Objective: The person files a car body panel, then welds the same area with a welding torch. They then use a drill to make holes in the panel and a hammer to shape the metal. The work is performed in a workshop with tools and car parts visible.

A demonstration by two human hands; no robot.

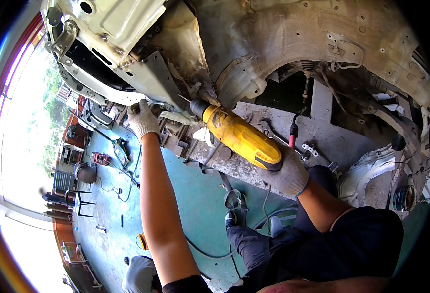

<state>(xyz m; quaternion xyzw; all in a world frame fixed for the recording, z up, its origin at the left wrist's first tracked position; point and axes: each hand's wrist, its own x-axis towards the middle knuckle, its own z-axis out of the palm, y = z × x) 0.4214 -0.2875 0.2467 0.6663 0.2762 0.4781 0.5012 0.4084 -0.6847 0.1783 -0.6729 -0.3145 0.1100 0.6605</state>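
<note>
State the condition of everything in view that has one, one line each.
Yellow drill: held up, bit toward the car body; whether running, unclear.
Right hand: gloved, closed on the drill.
Left hand: gloved, raised to the car body's edge.
Wheel arch: no wheel fitted.
Wrench: lying on the grey platform.

Blue-green floor (195, 195) beneath bright window light (24, 132)

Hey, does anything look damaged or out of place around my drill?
Yes. Just above the yellow drill in your right hand, the brown sheet metal has a ragged, discolored edge, unlike the smoother pale panel beside it. A dark strap also lies loosely curled on the floor.
</note>
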